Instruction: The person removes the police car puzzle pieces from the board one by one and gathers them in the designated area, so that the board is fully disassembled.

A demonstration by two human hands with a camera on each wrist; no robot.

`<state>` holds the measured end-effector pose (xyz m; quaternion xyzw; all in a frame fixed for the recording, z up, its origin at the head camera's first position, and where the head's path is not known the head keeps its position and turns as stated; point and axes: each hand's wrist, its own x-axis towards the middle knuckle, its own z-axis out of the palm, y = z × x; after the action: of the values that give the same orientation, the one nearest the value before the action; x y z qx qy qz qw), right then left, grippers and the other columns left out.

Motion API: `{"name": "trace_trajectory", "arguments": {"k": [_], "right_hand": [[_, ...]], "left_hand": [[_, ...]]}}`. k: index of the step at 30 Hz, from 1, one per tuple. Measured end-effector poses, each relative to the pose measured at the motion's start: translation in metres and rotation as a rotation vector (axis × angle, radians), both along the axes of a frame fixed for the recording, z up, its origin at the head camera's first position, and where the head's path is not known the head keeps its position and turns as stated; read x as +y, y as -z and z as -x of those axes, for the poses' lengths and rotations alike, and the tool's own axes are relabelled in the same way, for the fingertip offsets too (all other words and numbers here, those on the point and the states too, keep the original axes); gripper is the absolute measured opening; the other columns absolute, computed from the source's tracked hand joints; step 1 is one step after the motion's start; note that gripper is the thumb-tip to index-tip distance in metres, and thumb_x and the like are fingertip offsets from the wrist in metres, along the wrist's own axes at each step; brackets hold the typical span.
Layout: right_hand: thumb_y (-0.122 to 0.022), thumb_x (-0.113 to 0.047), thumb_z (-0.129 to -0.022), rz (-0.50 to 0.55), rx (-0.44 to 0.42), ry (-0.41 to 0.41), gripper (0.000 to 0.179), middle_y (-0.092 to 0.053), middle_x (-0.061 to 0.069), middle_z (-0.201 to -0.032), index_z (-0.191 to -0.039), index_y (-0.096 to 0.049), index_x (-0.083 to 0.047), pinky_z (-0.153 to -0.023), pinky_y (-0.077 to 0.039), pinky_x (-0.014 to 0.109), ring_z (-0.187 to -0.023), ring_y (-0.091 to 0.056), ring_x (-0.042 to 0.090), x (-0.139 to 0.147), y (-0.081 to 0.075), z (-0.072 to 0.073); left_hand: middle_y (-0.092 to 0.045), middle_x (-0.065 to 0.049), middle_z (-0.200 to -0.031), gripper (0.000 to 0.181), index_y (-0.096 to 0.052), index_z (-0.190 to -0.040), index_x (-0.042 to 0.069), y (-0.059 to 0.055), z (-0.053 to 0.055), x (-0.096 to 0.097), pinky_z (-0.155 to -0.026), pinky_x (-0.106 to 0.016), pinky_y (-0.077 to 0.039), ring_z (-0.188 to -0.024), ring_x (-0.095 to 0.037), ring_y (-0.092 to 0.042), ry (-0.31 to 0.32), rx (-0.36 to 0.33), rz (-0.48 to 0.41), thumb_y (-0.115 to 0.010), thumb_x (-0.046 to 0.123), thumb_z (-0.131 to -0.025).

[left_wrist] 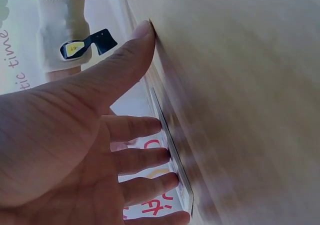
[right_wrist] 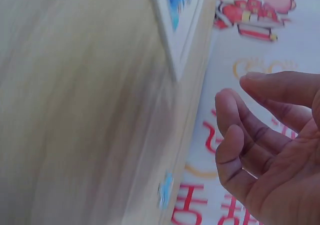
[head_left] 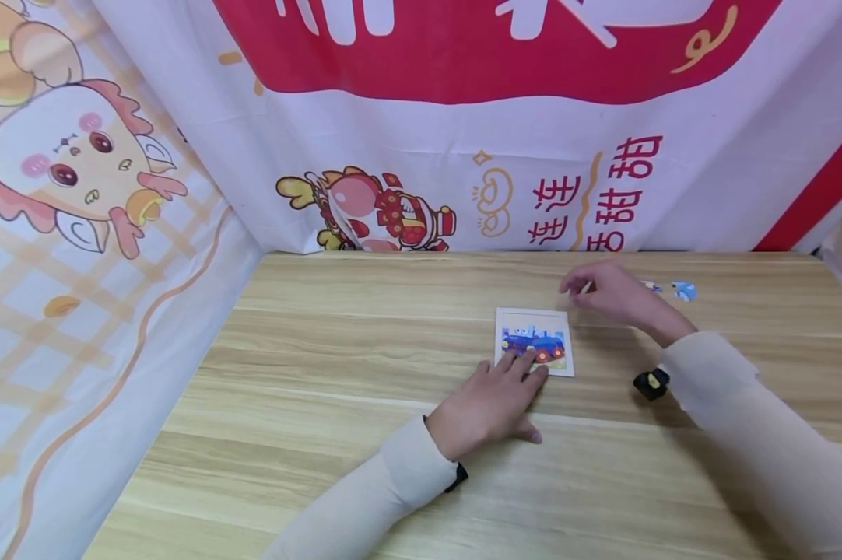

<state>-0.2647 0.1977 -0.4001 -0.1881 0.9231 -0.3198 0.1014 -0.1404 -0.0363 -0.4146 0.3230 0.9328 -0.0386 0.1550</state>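
Observation:
A small white-framed jigsaw puzzle with a blue vehicle picture lies flat on the table. My left hand rests its extended fingertips on the puzzle's near part; the left wrist view shows them touching the board, thumb spread away. Just beyond the puzzle's far right corner, my right hand hovers over the table. Its fingers are loosely bent, and the right wrist view shows nothing between thumb and fingers. Behind this hand lie a blue puzzle piece and another piece, partly covered.
The wooden table ends at the back against a printed white and red curtain. A second patterned cloth hangs along the left side. A black wrist strap shows beside the right sleeve.

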Motion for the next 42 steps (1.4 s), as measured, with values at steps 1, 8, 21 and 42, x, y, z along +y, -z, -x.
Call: {"name": "trace_trajectory", "arguments": {"k": [1,8,21,42], "right_hand": [[-0.064,-0.003,-0.099,0.012,-0.012,-0.007,0.022,-0.073,0.018,-0.108,-0.118,-0.074,0.0,-0.083,-0.053,0.04,-0.098,-0.066,0.029,-0.006,0.0,-0.001],[-0.063,0.001,-0.099,0.096,-0.076,-0.064,0.021,-0.072,0.015,-0.103,-0.118,-0.072,0.001,-0.077,-0.056,0.035,-0.084,-0.07,0.022,-0.035,0.009,-0.006],[-0.062,0.005,-0.098,0.121,-0.114,-0.134,0.02,-0.072,0.013,-0.103,-0.112,-0.074,-0.002,-0.09,-0.053,0.043,-0.095,-0.065,0.024,-0.058,0.025,-0.006],[-0.062,0.009,-0.092,0.064,-0.14,-0.168,0.019,-0.068,0.008,-0.09,-0.102,-0.074,-0.003,-0.085,-0.047,0.036,-0.087,-0.06,0.02,-0.069,0.031,-0.005]], "left_hand": [[-0.027,-0.003,-0.174,0.091,-0.035,-0.165,0.022,0.0,0.0,0.0,-0.121,-0.046,-0.04,-0.16,-0.025,-0.028,-0.003,-0.004,0.005,-0.069,0.064,-0.092],[-0.027,-0.003,-0.174,0.091,-0.035,-0.165,0.022,0.0,-0.001,0.003,-0.121,-0.048,-0.04,-0.16,-0.026,-0.028,-0.014,-0.014,0.008,-0.071,0.063,-0.091],[-0.027,-0.002,-0.174,0.092,-0.036,-0.164,0.022,-0.003,-0.002,0.006,-0.118,-0.047,-0.043,-0.16,-0.025,-0.028,-0.032,-0.027,0.015,-0.074,0.061,-0.09],[-0.026,-0.004,-0.174,0.094,-0.035,-0.165,0.021,-0.002,-0.002,0.007,-0.117,-0.047,-0.045,-0.161,-0.026,-0.027,-0.044,-0.028,0.026,-0.074,0.06,-0.089]]}}
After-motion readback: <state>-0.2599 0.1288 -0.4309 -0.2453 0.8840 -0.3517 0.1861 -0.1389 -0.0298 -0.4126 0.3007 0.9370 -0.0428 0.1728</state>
